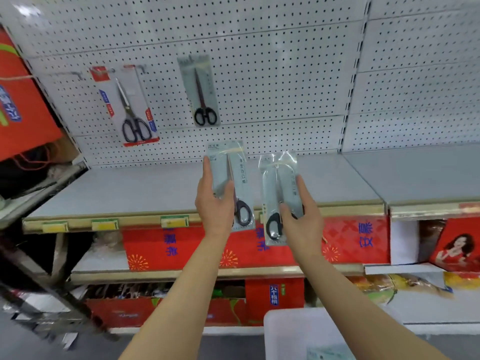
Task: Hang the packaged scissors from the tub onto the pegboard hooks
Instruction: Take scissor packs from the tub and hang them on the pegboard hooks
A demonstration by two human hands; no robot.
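My left hand [214, 201] grips a grey pack of black-handled scissors [237, 178], held upright in front of the shelf. My right hand [301, 216] grips a second, similar pack [276, 185] beside it, slightly lower. Both packs are below the white pegboard [272, 74]. On the pegboard hang two packs: a red-trimmed pack of scissors [130, 110] on the left and a grey pack [201, 92] further right. An empty hook [76, 74] sticks out at the left. The white tub [298, 331] stands at the bottom, under my right forearm.
A grey shelf [130, 193] runs below the pegboard, with yellow and green price tags [174, 220] on its front edge. Red boxes [168, 245] fill the lower shelves. A red bag [20, 100] hangs at the left. A second pegboard bay [420, 74] lies to the right.
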